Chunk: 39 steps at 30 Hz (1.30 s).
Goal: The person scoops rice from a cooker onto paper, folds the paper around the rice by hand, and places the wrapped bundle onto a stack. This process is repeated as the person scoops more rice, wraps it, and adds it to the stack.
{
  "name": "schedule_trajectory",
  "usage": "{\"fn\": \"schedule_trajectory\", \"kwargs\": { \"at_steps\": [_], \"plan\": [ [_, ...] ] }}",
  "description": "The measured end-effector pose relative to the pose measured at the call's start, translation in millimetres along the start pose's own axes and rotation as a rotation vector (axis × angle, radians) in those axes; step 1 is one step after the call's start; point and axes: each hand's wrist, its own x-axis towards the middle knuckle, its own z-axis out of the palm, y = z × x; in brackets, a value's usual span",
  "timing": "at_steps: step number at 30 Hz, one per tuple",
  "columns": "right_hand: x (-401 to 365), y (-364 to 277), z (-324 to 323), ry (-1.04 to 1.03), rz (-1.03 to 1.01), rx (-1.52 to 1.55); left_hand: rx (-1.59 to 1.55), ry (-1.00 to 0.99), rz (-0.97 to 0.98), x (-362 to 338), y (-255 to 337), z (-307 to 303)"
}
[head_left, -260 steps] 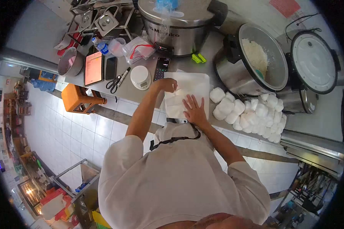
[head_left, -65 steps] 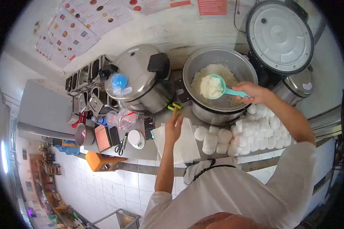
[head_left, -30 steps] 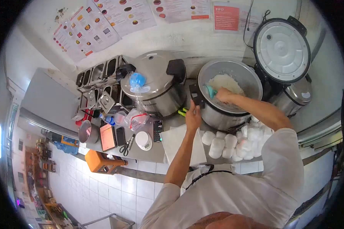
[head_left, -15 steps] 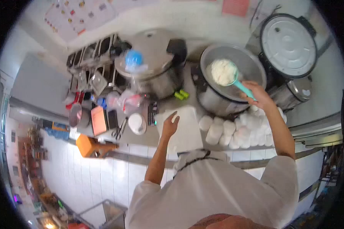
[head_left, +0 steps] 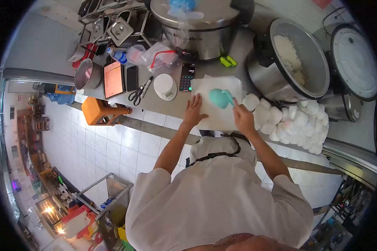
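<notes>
Left hand (head_left: 192, 115) flat, fingers spread, pressing paper (head_left: 218, 121) so it won't slide. Right hand (head_left: 243, 119) wrapped tight round scoop (head_left: 220, 97), bowl face down, likely tipping rice out.

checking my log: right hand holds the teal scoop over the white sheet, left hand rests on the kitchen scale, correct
No: the head view shows the left hand on the white sheet, apart from the kitchen scale. The right hand does hold the teal scoop over that sheet.
</notes>
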Motion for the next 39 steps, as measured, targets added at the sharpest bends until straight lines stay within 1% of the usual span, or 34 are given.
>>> {"fn": "schedule_trajectory", "kwargs": {
  "at_steps": [1, 3, 4, 6, 7, 9, 10, 11, 14, 15, 16, 17, 18, 19, 21, 22, 23, 24, 25, 26, 28, 29, 30, 31, 32, 34, 37, 39],
  "plan": [
    [-14.3, -4.2, 18.9, -0.114, 0.011, -0.178, 0.010, 0.010, 0.015, 1.5, -1.6, 2.0],
    [-49.0, 22.4, 67.5, -0.075, -0.101, -0.252, 0.028, -0.029, 0.025, -1.1, 2.3, -9.4],
    [-50.1, 22.3, 71.8, -0.055, -0.167, -0.289, 0.039, -0.040, 0.027, 0.8, 2.4, -11.5],
    [-51.5, 23.1, 71.8, -0.075, -0.119, -0.304, 0.063, 0.000, 0.058, 11.9, -3.1, -14.3],
    [-58.2, 18.1, 70.0, -0.097, -0.085, -0.294, 0.069, -0.003, 0.070, -0.8, -1.6, -9.9],
    [-38.4, 20.6, 60.7, -0.065, -0.062, -0.282, 0.063, -0.007, 0.059, 4.3, 1.9, -14.6],
    [-40.0, 11.9, 55.0, -0.057, -0.047, -0.257, 0.058, -0.023, 0.046, -2.4, 4.1, -14.8],
    [-42.9, 4.2, 47.5, -0.056, -0.034, -0.228, 0.069, 0.134, 0.115, -8.3, 7.2, -13.1],
    [-19.2, -16.8, -16.9, 0.084, -0.016, -0.130, -0.189, 0.046, 0.087, -36.2, 16.7, -0.3],
    [-11.5, -4.3, -36.9, 0.254, -0.123, -0.148, -0.183, 0.146, 0.262, -43.4, 21.3, 7.6],
    [-1.7, 0.7, -68.4, 0.387, -0.152, -0.180, -0.157, 0.140, 0.289, -44.7, 23.8, 13.9],
    [18.9, -1.8, -118.9, 0.490, -0.080, -0.240, -0.132, 0.134, 0.316, -43.6, 25.8, 19.6],
    [42.4, -3.7, -170.9, 0.543, 0.061, -0.311, -0.110, 0.123, 0.343, -44.4, 26.1, 23.9],
    [67.2, -1.4, -216.2, 0.541, 0.217, -0.412, -0.082, 0.117, 0.360, -40.0, 30.4, 16.4],
    [104.5, 22.8, -273.5, 0.403, 0.425, -0.743, 0.040, 0.085, 0.379, -31.0, 36.9, 12.7],
    [118.9, 72.9, -287.8, 0.294, 0.419, -0.815, 0.104, 0.073, 0.390, -30.8, 39.0, 13.3],
    [126.2, 107.5, -298.4, 0.192, 0.408, -0.883, 0.085, 0.065, 0.419, -32.1, 39.2, 12.8],
    [122.9, 98.6, -295.6, 0.264, 0.288, -0.855, 0.067, 0.060, 0.449, -32.9, 38.7, 10.2],
    [125.4, 76.4, -287.5, 0.342, 0.164, -0.824, 0.051, 0.062, 0.479, -28.1, 37.1, 7.2],
    [131.1, 50.6, -277.2, 0.419, 0.031, -0.791, 0.056, 0.057, 0.466, -19.9, 34.6, 7.0],
    [106.4, -17.8, -232.0, 0.274, -0.006, -0.403, 0.052, 0.018, 0.427, -26.3, 31.1, 14.8],
    [82.3, -13.2, -196.6, 0.162, -0.056, -0.200, 0.016, 0.004, 0.422, -27.9, 32.3, 10.1],
    [55.6, -18.6, -157.3, -0.038, -0.030, 0.023, -0.023, -0.010, 0.419, -30.4, 35.1, 0.2],
    [28.7, -24.1, -117.8, -0.228, 0.038, 0.237, -0.063, -0.019, 0.415, -31.1, 38.1, -6.4],
    [23.8, -54.1, -111.7, -0.441, 0.072, 0.157, -0.061, -0.018, 0.403, -31.0, 39.6, -7.7],
    [0.2, -44.0, -67.1, -0.466, 0.224, 0.210, -0.054, -0.035, 0.368, -40.8, 40.9, -7.3],
    [-24.1, -25.3, -31.7, -0.417, 0.251, 0.266, -0.183, -0.004, 0.337, -39.9, 37.1, -5.5],
    [-32.3, -20.6, -21.6, -0.371, 0.256, 0.267, -0.250, -0.031, 0.312, -36.5, 36.0, -6.8]
  ]
}}
